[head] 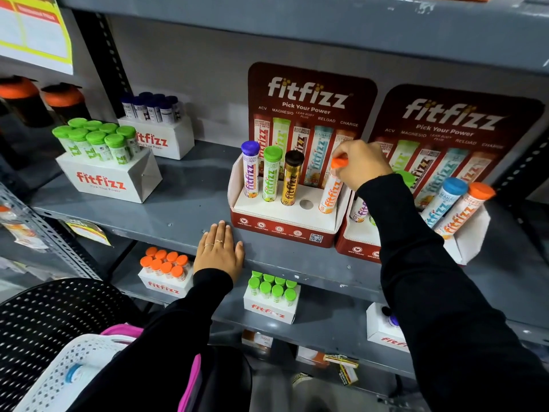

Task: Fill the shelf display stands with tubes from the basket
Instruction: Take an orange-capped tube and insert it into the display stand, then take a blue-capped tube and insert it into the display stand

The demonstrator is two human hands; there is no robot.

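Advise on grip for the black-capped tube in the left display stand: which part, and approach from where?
Probably grip the black-capped tube by its cap and upper body, coming from above and the front. Its lower end sits in the left display stand, the green-capped tube stands close on one side, and the backboard blocks the rear. The empty hole leaves finger room on its other side.

Black shakers (44, 102) w/ orange lids, yellow-edged poster (32, 28)

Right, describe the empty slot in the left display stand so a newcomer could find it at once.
Find the left display stand, red-fronted, on the grey shelf under the left fitfizz backboard. Five slots run along its white top. The empty slot is fourth from the left, between the black-capped tube and the orange-capped tube held by the right hand; it alone shows a bare round hole.
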